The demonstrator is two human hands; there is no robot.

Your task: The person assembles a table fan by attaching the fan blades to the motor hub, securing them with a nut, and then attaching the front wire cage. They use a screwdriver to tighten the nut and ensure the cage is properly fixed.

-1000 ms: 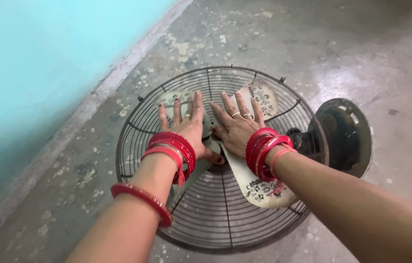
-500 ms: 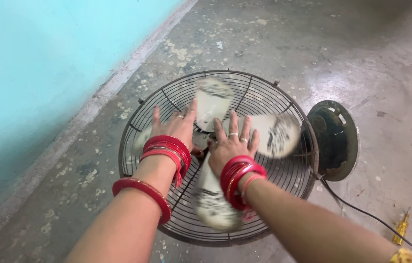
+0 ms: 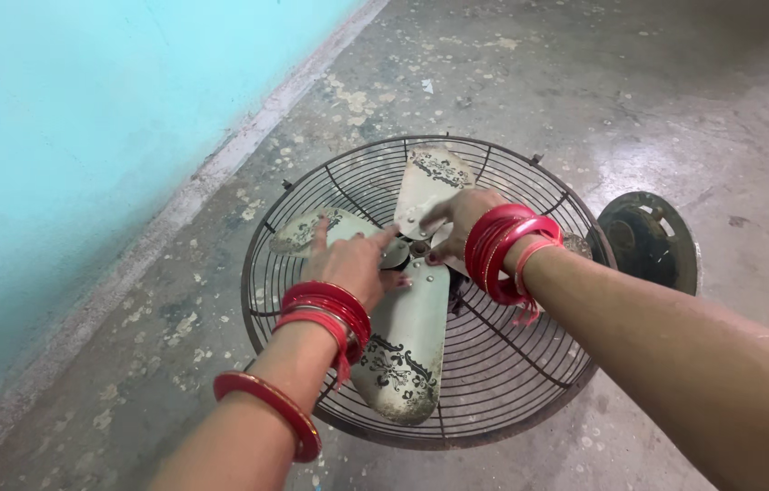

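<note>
Fan hub and fourth blade behind right hand; both elbows out of frame.

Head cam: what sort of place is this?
Probably a bare room or passage in a house or workshop, used for a repair on the ground. The worn, speckled concrete floor meets a painted turquoise wall, and a fan lies flat there with both hands on its blades.

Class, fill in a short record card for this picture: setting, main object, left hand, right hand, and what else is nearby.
Setting: grey concrete floor beside a turquoise wall
Main object: fan blades lying in a round wire guard
Left hand: on the blades near the hub, forefinger out
Right hand: fingertips at the hub
Nearby: round fan base, right of the guard
</note>
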